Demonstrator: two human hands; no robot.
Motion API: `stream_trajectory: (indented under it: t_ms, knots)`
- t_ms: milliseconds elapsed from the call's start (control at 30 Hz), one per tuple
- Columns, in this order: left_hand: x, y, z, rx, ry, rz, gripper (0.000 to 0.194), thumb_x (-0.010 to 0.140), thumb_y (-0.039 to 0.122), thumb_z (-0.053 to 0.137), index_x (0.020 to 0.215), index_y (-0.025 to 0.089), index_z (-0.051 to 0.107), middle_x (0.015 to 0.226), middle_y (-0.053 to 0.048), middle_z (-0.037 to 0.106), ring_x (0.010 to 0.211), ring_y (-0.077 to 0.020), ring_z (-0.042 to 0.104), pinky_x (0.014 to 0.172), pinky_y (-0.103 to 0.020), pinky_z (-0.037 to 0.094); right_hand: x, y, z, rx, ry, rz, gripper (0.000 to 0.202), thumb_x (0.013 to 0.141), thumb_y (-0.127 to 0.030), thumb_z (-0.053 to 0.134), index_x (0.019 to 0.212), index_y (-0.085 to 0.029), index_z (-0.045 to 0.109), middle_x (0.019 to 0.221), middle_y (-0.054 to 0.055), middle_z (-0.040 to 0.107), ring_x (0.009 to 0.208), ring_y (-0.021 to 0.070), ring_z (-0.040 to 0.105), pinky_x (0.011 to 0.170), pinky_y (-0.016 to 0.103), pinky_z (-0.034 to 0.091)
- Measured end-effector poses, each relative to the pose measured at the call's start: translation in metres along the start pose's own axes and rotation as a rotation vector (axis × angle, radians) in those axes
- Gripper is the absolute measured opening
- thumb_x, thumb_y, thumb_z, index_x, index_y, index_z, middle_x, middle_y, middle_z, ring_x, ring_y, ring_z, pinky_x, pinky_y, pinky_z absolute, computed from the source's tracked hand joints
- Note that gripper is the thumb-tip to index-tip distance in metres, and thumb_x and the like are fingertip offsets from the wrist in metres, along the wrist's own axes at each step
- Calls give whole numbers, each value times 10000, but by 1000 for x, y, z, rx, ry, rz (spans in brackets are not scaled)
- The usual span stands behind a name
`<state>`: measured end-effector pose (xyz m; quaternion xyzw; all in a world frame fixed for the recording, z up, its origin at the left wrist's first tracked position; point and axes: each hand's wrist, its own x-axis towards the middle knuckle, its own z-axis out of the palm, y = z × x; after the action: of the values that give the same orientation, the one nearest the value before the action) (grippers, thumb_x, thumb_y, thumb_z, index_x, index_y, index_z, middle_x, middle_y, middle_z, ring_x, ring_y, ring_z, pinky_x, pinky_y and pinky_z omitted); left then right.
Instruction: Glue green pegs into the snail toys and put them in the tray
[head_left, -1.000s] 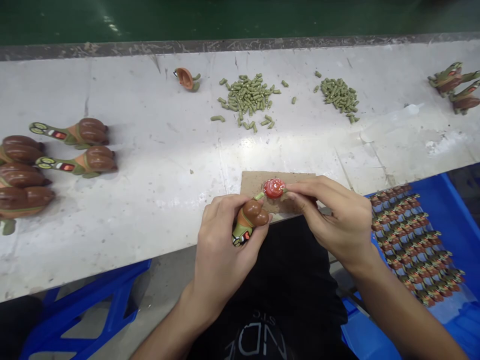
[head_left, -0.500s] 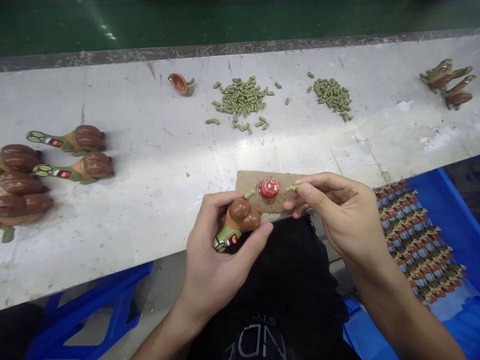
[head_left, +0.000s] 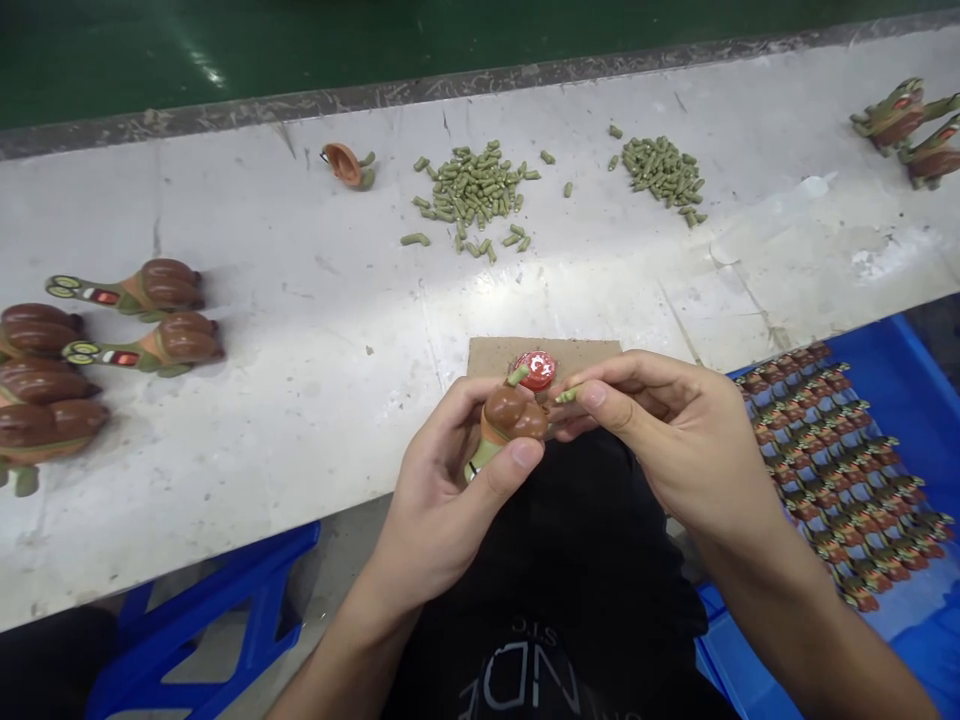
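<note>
My left hand (head_left: 457, 490) is closed around a snail figurine (head_left: 511, 415), brown-shelled with a green and orange body. One small green piece juts from its top. Between thumb and fingertips, my right hand (head_left: 652, 420) pinches another small green piece (head_left: 568, 395), its tip close to the figurine's right side; whether they touch I cannot tell. Just behind the figurine, a red cap-like dish (head_left: 537, 370) with glossy contents sits on a piece of cardboard (head_left: 592, 350). Farther back lie a pile of green pieces (head_left: 474, 188) and a smaller green pile (head_left: 661, 170).
Similar figurines (head_left: 154, 340) lie at the left of the white table (head_left: 315, 300), and two more figurines (head_left: 904, 115) at the far right. An orange and green part (head_left: 343, 163) lies at the back. Below right, a blue crate (head_left: 919, 400) holds rows of figurines; a blue stool (head_left: 217, 600) stands lower left.
My left hand has turned the figurine and brought it rightward, hiding most of its face. My right hand has moved left with the green piece, so the two are closer together.
</note>
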<state>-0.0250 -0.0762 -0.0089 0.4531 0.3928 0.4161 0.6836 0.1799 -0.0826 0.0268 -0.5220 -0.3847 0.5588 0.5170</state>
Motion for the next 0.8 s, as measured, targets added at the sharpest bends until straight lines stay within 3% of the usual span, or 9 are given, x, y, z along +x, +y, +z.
stream_trajectory:
  t_ms: [67,267,633,800]
  knots:
    - [1,0,0,7,-6,6,212,1092,444,885,1257,317,846,995,-26,776,1146,-245,780,992,-338,640,0,0,0,-2,3,-6,71,1006,-227,971,954,-237,923,919,19,910,786,189,891,763,263,775]
    - [4,-2,-2,-9,-54,10,197,1108,435,870,1257,310,838,1257,-33,861,1214,-224,791,1080,-335,626,0,-2,0,-17,-7,-18,92,1017,-174,944,944,-229,932,891,0,908,783,146,887,754,169,738]
    - [5,-1,-3,67,-67,27,182,1108,447,867,1192,289,836,1216,-22,858,1168,-189,793,1041,-283,635,-3,0,-1,-125,1,-67,97,1002,-160,942,965,-249,934,905,-12,913,806,152,892,772,184,734]
    - [3,3,-1,155,-40,43,119,1091,329,875,1176,277,811,1117,6,845,1066,-150,796,985,-235,641,-10,1,-6,-347,-5,-141,56,1058,-230,914,1037,-282,917,1030,-30,923,933,175,898,867,249,719]
